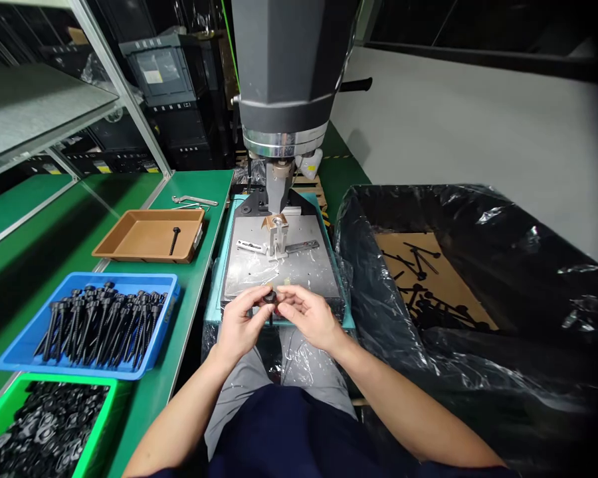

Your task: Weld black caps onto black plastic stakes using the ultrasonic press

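Observation:
Just in front of the machine's metal base plate (299,272), both hands meet over a black long-stemmed part (270,297). Its round head shows between the fingertips, and a short piece of dark stem hangs below. My left hand (239,320) pinches the head between thumb and fingers. From the other side my right hand (313,320) closes thumb and fingertips at the head's edge; the exact contact is hard to see. Beyond the hands, a small metal fixture (278,236) stands on the plate beneath the machine's pressing head (278,186).
On the left bench are a brown tray (119,251) with one black stemmed part, a blue tray (17,355) full of them, and a green bin (107,415) of small black pieces. Wrenches (194,200) lie behind. At right, a black-lined box (379,312) holds more stemmed parts.

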Motion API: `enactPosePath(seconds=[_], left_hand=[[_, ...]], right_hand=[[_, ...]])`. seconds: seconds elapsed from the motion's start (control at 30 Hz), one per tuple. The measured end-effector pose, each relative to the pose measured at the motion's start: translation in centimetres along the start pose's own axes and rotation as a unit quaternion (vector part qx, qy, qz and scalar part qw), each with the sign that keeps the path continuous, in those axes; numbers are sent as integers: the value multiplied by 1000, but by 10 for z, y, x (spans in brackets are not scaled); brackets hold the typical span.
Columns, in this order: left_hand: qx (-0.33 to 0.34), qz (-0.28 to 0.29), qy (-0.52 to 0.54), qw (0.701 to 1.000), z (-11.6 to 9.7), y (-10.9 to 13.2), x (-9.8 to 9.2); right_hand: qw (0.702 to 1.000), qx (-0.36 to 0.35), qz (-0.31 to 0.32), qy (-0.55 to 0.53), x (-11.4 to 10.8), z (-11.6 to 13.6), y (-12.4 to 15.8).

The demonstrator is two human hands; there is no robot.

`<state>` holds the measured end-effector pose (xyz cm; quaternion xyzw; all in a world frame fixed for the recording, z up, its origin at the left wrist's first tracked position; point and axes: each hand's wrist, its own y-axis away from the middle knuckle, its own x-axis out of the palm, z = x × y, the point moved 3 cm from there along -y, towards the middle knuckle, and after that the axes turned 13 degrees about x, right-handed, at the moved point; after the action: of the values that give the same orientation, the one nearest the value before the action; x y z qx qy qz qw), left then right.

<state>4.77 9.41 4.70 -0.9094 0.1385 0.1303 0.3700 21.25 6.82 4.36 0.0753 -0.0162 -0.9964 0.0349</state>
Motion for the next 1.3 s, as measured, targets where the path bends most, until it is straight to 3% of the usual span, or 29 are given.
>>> enactPosePath(seconds=[0.2,0.33,0.47,0.6,0.73,0.9,1.13,1.3], left_hand=[[43,22,-103,993,-5,-16,18],[38,35,-108,993,-4,-22,27],[23,22,-93,995,1,-22,26],[-40,17,-85,995,14,-8,21],[-81,33,-80,993,24,12,19],[-118,25,-65,991,35,34,14],[-151,28,-37,987,50,54,11],[-151,28,-35,988,49,55,12]], right_hand=[[999,-1,-40,-16,-10,-2,-12],[998,17,-47,-26,-17,-6,-23],[989,-56,-133,41,-44,6,-46],[952,-149,-231,135,-75,26,-88],[947,-157,-222,172,-84,26,-138],[955,-92,-213,188,-83,6,-175],[969,-38,-178,169,-82,-14,-199],[977,-38,-172,123,-84,-16,-195]])
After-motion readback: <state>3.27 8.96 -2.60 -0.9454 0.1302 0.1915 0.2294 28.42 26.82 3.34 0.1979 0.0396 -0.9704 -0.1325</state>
